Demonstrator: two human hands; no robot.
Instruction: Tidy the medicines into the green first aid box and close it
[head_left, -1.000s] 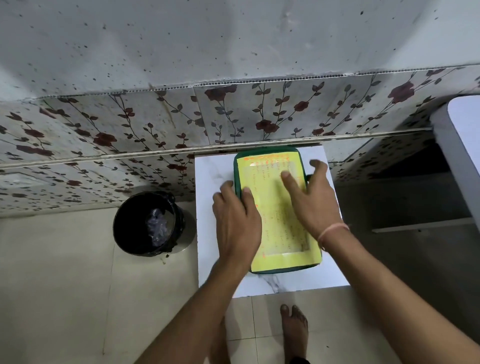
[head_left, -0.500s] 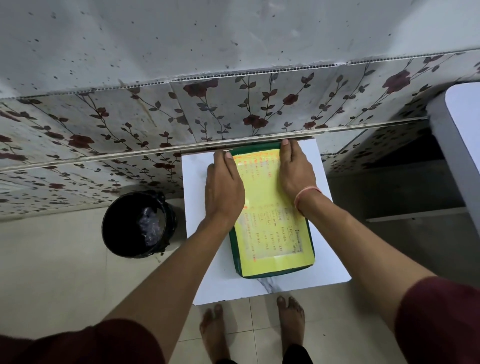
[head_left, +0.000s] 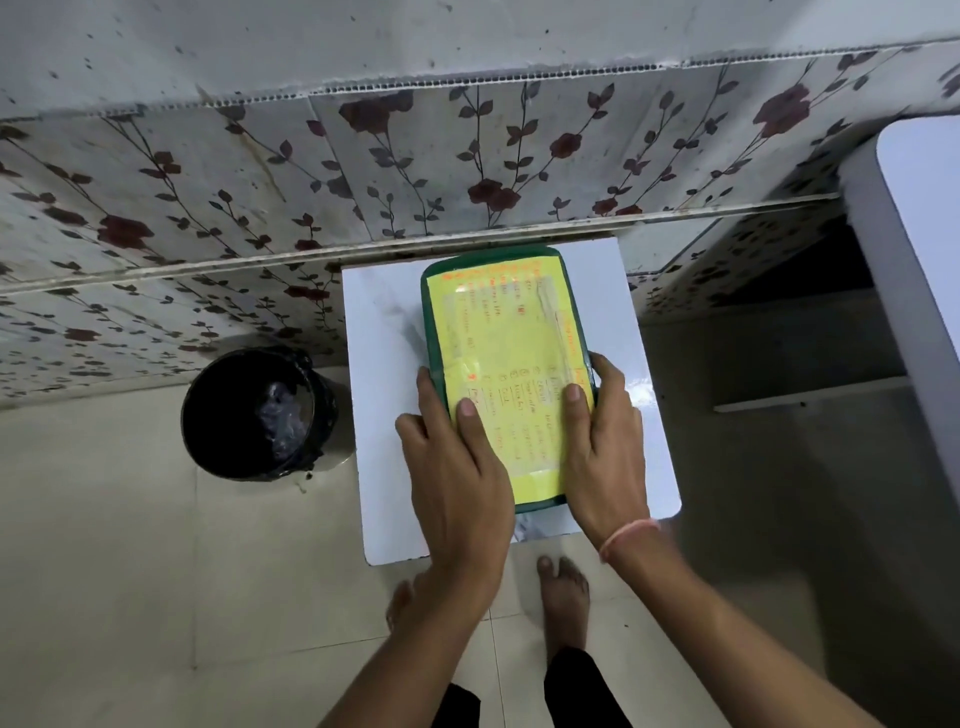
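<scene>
Back from far edge, left grip (head_left: 457, 467) and right grip (head_left: 605, 447) clasp green first aid box (head_left: 498, 322) sides.

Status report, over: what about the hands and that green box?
Left hand and right hand hold green first aid box at near end, thumbs on lid. Lid down. Black bin apart, on floor.

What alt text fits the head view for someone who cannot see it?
The left hand and right hand hold the near end of the closed green first aid box on a small white table. A black bin stands beside it.
</scene>
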